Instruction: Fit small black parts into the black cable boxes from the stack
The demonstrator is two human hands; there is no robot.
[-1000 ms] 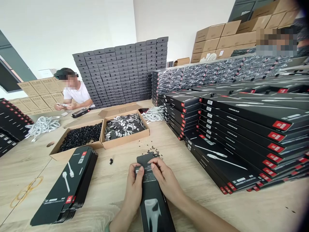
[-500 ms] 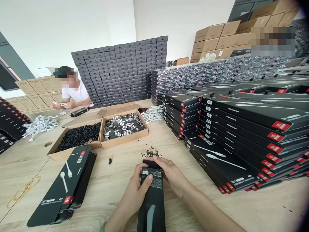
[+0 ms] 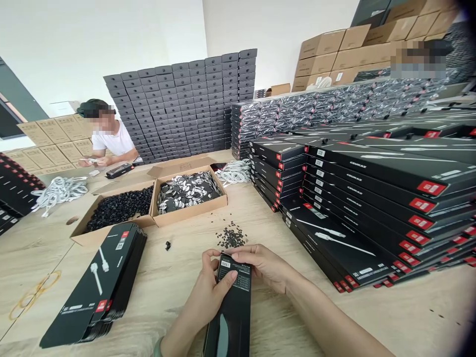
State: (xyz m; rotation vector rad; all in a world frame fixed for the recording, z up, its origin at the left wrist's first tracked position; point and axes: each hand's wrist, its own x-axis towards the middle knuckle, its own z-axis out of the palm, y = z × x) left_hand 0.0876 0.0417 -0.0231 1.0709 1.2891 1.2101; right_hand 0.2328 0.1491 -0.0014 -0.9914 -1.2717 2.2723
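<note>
Both my hands hold a long black retail box (image 3: 232, 302) upright on the wooden table (image 3: 178, 302), its barcode label (image 3: 225, 264) near the upper end. My left hand (image 3: 210, 297) grips its lower left side, with the thumb across the back panel. My right hand (image 3: 260, 265) wraps over the top end, fingers pressing on it. A scattered pile of small black parts (image 3: 231, 235) lies just beyond my hands. One loose black piece (image 3: 167, 245) sits to the left. Further left is a stack of flat black boxes (image 3: 94, 287).
Two cardboard trays hold black parts (image 3: 119, 210) and black-and-white packets (image 3: 186, 191). White cables (image 3: 59, 193) and rubber bands (image 3: 35, 295) lie on the table. Tall black box stacks (image 3: 353, 208) fill the right. A co-worker (image 3: 111, 139) sits across the table.
The flap standing up at the box's upper end a second ago no longer shows. The box sits higher between my hands, and the view has tilted slightly.
</note>
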